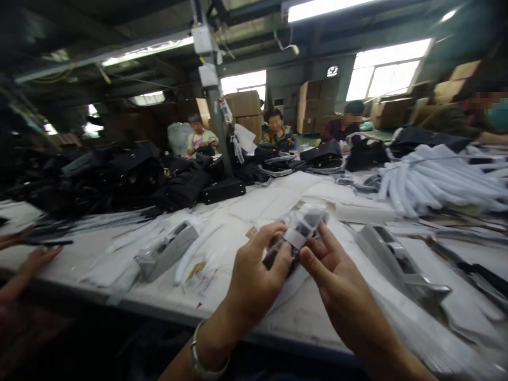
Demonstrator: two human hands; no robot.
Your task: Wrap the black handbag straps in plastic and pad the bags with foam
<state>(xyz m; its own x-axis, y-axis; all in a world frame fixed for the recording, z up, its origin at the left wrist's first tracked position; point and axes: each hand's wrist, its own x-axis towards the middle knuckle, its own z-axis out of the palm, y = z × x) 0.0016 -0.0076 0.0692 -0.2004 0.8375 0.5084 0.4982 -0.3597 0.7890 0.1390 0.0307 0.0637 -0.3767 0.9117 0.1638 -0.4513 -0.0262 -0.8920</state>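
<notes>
Both my hands meet above a long white table (301, 317) and pinch one small thing between them. It is a clear plastic packet (301, 227) with a dark item inside and a white label or strip on it. My left hand (254, 275), with a metal bracelet at the wrist, grips its lower left end with thumb and fingers. My right hand (333, 275) holds the right side, fingers stretched along the packet. The packet is blurred, so its contents are hard to name.
Two grey tape dispensers (169, 254) (400, 262) lie left and right of my hands. Black bags (119, 180) are heaped at the back left, white rolled pieces (436, 180) at the right. Another person's hands (27, 259) rest at the left edge. Several seated workers and cardboard boxes fill the far side.
</notes>
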